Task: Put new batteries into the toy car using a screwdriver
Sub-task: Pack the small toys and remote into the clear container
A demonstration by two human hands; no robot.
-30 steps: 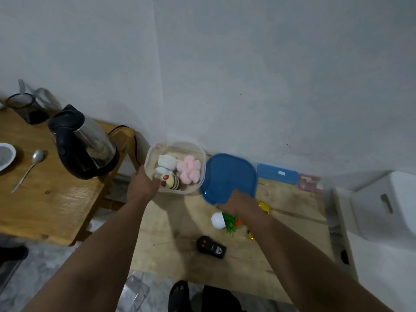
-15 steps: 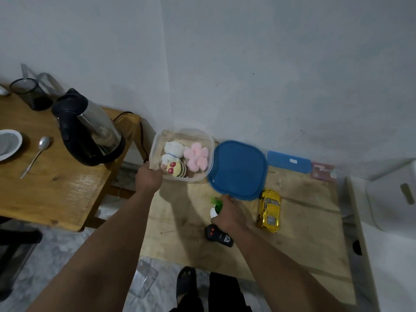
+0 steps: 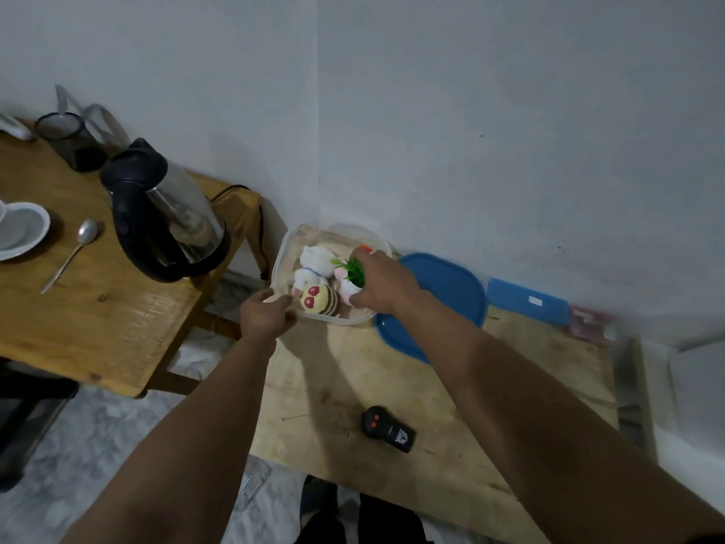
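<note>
Toy car is nowhere in my view at this moment; it may be hidden behind my right forearm, but I cannot tell, so I cannot say which way it points or how its long axis runs. No screwdriver and no batteries show either, so I judge the task barely begun: the hatch, the swap and the closing up are all left, and right now I am only clearing clutter.

Nearest me, at lower centre of the frame, the black remote (image 3: pixel 388 429) lies flat on the pale wooden surface (image 3: pixel 392 371), its long axis running from upper left to lower right.

Further up, at mid-frame, my left hand (image 3: pixel 265 314) grips the near rim of the clear plastic box (image 3: pixel 282 249), fingers curled shut on its edge. My right hand (image 3: pixel 382 280) reaches over the box, fingers pinching a small toy plant (image 3: pixel 351 270) with green leaves, just above the soft toys inside, a striped bee (image 3: pixel 318 301) among them.

Just right of the box, the blue lid (image 3: pixel 443 280) lies flat on the surface.

Farthest, at upper left, a kettle (image 3: pixel 168 217) stands on a separate table.
</note>
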